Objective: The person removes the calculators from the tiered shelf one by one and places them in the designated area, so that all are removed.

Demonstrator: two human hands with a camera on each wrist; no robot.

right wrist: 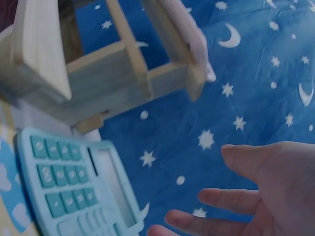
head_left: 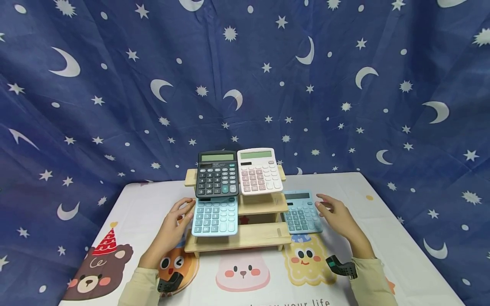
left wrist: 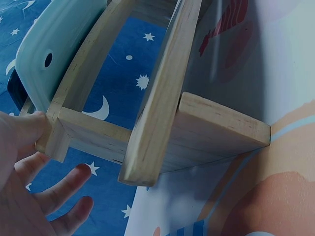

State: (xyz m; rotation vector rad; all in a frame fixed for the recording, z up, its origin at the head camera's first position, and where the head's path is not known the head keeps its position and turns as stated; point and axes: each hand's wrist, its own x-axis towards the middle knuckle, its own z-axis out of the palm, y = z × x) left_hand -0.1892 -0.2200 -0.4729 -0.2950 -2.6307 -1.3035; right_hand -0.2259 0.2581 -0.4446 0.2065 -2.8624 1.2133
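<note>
My left hand (head_left: 174, 225) is at the left edge of a light blue calculator (head_left: 215, 217), which lies on the left part of a stepped wooden rack (head_left: 264, 233). In the left wrist view, its fingertips are right at the end of a rack board (left wrist: 51, 132), with the other fingers spread loosely. On the table to the rack's right lies a second blue calculator (head_left: 302, 214), tilted slightly in the head view. My right hand (head_left: 338, 216) hovers beside its right edge, fingers extended and apart from it in the right wrist view, holding nothing.
A black calculator (head_left: 217, 174) and a white calculator (head_left: 260, 172) with pink keys lean side by side on the rack's top tier. The white tablecloth (head_left: 344, 187) has cartoon prints. Behind the table hangs a blue curtain (head_left: 245, 76) with moons and stars.
</note>
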